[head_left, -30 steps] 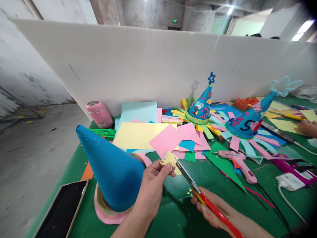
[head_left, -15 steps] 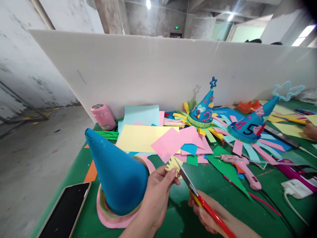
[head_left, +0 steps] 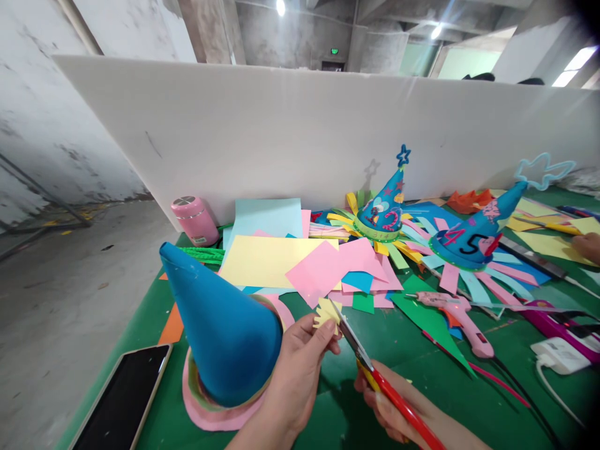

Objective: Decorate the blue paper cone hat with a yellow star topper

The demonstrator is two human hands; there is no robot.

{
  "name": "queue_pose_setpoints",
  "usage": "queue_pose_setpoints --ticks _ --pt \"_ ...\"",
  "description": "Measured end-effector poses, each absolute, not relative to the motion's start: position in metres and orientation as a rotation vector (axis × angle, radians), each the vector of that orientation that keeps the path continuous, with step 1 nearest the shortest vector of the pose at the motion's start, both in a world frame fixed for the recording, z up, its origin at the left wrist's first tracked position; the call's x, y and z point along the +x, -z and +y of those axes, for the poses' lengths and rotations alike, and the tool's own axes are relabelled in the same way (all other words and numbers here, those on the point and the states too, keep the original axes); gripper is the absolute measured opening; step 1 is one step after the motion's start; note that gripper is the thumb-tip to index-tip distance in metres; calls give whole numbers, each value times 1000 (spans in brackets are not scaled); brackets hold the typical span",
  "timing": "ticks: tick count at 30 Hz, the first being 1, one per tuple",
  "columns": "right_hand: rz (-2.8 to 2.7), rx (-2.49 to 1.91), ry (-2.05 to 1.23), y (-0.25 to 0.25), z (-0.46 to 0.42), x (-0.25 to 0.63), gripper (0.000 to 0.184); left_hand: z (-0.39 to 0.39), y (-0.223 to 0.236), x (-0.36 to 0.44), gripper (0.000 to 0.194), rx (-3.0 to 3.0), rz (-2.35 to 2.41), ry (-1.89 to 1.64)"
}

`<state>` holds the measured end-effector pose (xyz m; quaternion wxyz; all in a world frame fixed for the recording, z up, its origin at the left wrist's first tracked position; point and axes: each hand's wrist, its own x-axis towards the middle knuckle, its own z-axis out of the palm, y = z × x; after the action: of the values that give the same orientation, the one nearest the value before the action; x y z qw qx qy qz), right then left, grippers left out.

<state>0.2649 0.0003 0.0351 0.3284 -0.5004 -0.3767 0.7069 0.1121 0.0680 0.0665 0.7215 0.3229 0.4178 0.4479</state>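
My left hand (head_left: 300,369) pinches a small yellow paper piece (head_left: 324,312) with a notched, petal-like edge. In my right hand (head_left: 389,400) are scissors (head_left: 359,350) with red and yellow handles, and their blade tips meet the right side of the yellow paper. Left of my left hand stands a plain blue paper cone hat (head_left: 229,344) with a pink and green brim, leaning to the left. Just beyond my hands lie pink paper sheets (head_left: 319,269) and a larger yellow sheet (head_left: 262,259).
A phone (head_left: 122,397) lies at the left table edge, a pink flask (head_left: 194,220) behind it. Two decorated cone hats (head_left: 387,209) stand at the back right. Nearer are a pink glue gun (head_left: 457,315) and a white plug (head_left: 557,356). Another person's hand (head_left: 588,247) shows far right.
The scissors have cut further into the yellow paper, and its right part is smaller. A small yellow scrap now shows on the table by my right hand. Both hands have barely moved.
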Motion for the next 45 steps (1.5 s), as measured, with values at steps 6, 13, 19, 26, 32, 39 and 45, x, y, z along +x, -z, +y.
queue_pose_setpoints --ticks 6,13,19,26,32,39,45 --pt "-1005 -1361 -1867 -32 2 267 42 68 -65 112 16 677 865 -991" --pt "-1099 -1344 -1906 -40 0 273 48 68 -66 112 15 720 874 -993" --pt "-1066 -1367 -1905 -35 -3 273 46 66 -65 111 16 797 921 -997" --pt "-973 -1289 -2125 -13 9 269 46 64 -65 112 18 804 910 -968" --pt "-1014 -1313 -1995 -19 6 269 43 64 -66 113 18 804 922 -970" --pt "-919 -1306 -2148 3 11 269 51 65 -65 113 18 794 928 -966" --pt "-867 -1277 -2211 8 16 269 56 65 -66 113 17 790 924 -960"
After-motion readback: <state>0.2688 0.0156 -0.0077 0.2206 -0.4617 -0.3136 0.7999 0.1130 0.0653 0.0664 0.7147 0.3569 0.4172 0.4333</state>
